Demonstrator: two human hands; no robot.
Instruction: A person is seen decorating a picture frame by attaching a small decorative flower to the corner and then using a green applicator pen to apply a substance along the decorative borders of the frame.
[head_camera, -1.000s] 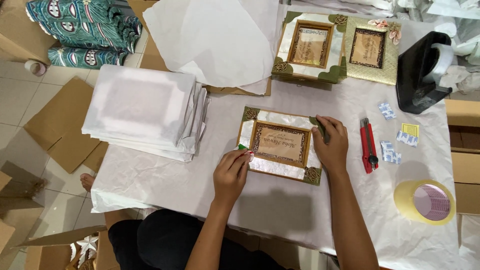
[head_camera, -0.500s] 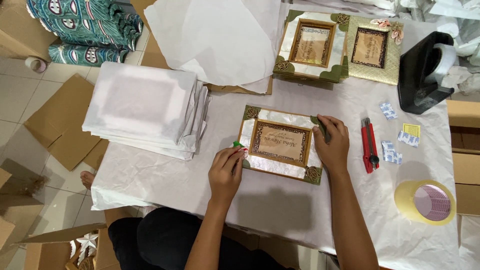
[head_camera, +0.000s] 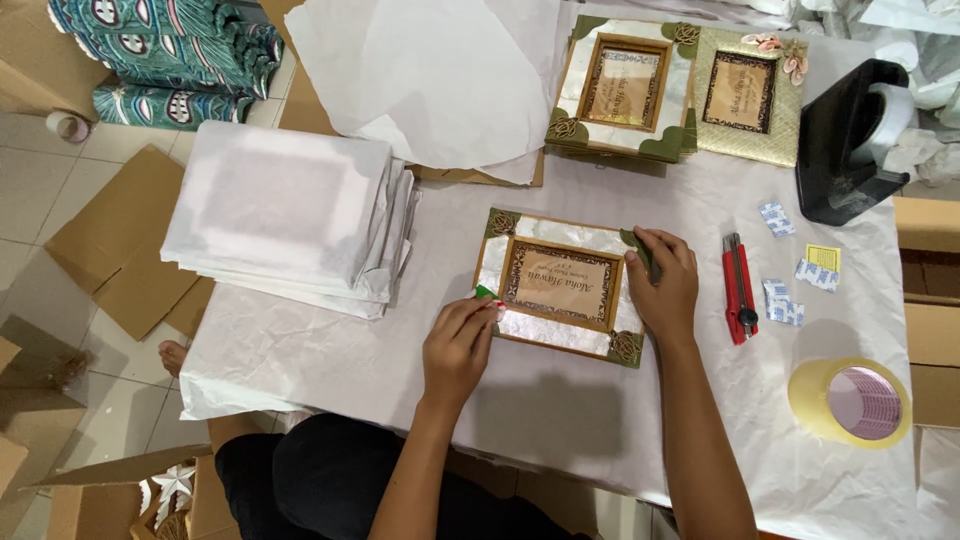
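A picture frame (head_camera: 560, 285) with pearly panels, a wooden inner border and green corner pieces lies flat on the paper-covered table (head_camera: 560, 400). My left hand (head_camera: 458, 345) pinches its lower left corner, where a small red and green bit shows by the fingertips. My right hand (head_camera: 663, 285) rests on the frame's right edge with its fingers over the upper right corner.
A stack of paper-wrapped packages (head_camera: 290, 215) lies to the left. Loose white sheets (head_camera: 430, 70) and two more frames (head_camera: 625, 85) (head_camera: 750, 95) are at the back. A red box cutter (head_camera: 738, 288), small packets (head_camera: 783, 302), a tape roll (head_camera: 850, 402) and a black tape dispenser (head_camera: 845, 140) sit right.
My left hand has slid a little up and right along the frame's lower left corner. My right hand stays on the right edge.
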